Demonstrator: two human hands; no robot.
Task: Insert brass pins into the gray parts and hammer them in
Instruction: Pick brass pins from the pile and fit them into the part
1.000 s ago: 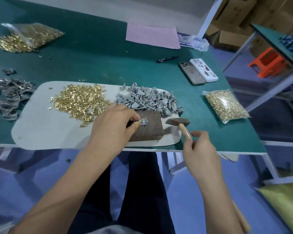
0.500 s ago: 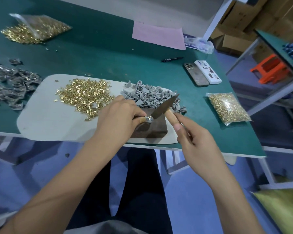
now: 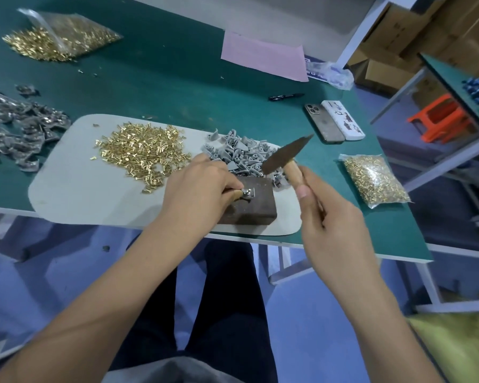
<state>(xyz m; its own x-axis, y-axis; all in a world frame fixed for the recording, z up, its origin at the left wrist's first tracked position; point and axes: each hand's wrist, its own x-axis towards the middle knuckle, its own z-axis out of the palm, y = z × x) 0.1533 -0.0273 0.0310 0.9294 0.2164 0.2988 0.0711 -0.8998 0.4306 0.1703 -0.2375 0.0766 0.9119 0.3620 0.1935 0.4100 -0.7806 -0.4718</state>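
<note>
Left hand [image 3: 202, 186] pinching one gray part [image 3: 248, 194] flat on top of the dark block [image 3: 250, 201], brass pin seemingly already seated though too small to confirm; right hand [image 3: 327, 217] wrapped round the wooden handle of the hammer [image 3: 286, 156], head raised above and just right of the block, long axis slanting up and away. Part down and left of the hammer head, left fingertips touching it, so the strike probably needs to land clear of them. One block, one hammer, one loose pin heap [image 3: 141, 153] left of the block, one gray heap [image 3: 241, 153] behind it, two pin bags, two phones on the surface [image 3: 177, 87]
</note>
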